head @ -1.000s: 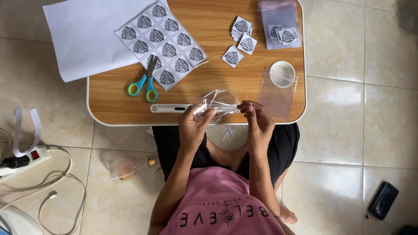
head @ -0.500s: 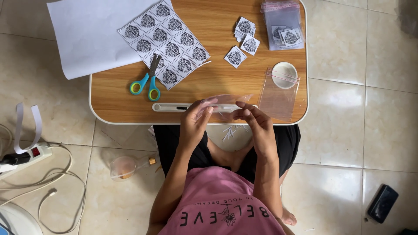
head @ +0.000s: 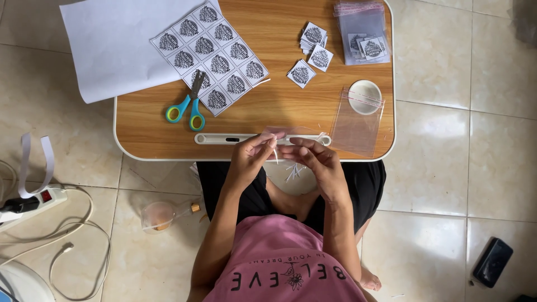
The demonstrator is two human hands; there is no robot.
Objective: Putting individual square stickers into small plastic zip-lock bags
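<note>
Pale floor tiles surround a low wooden lap table (head: pixel 268 106) with a white rim. At its near edge the left hand (head: pixel 250 159) and right hand (head: pixel 314 161) pinch together on a small clear plastic bag (head: pixel 291 132) — fingertips closed on its edge. Just right lies another clear resealable bag (head: pixel 356 124) overlapping a white round dish (head: pixel 364 93). Farther off: loose square black-and-white stickers (head: pixel 309 53), a stack of clear bags (head: pixel 361 32), blue-handled scissors (head: pixel 189 105) on a printed sticker sheet (head: pixel 210 53).
</note>
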